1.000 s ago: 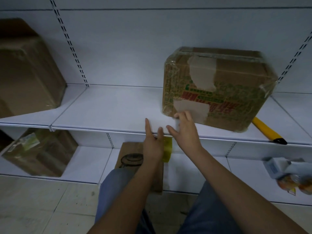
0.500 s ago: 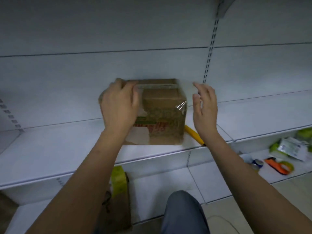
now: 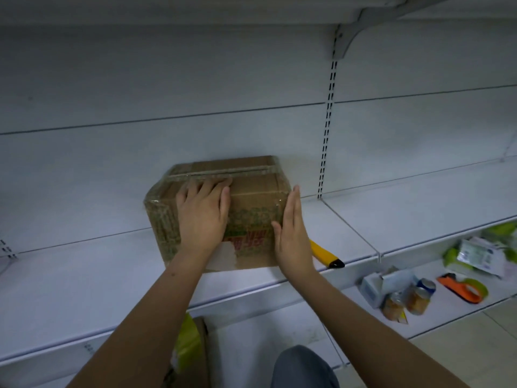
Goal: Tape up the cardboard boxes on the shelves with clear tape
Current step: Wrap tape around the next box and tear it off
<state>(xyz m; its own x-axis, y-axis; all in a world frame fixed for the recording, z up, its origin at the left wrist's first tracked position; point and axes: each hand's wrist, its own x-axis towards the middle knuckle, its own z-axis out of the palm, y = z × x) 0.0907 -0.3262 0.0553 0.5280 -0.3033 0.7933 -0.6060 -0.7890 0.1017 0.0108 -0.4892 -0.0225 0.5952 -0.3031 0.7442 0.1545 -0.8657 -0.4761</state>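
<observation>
both hands lie open on the cardboard box (image 3: 251, 219) on the shelf (image 3: 84, 275): left hand (image 3: 202, 217) flat across its front, right hand (image 3: 292, 236) against its side. the tape looks, perhaps, unsmoothed; uneven pressing could trap wrinkles.

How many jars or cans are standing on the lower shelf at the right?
3, clustered beside the open white carton: one jar at the front left, one jar right of it, and a blue-topped can behind them. More could be hidden behind the carton.
</observation>
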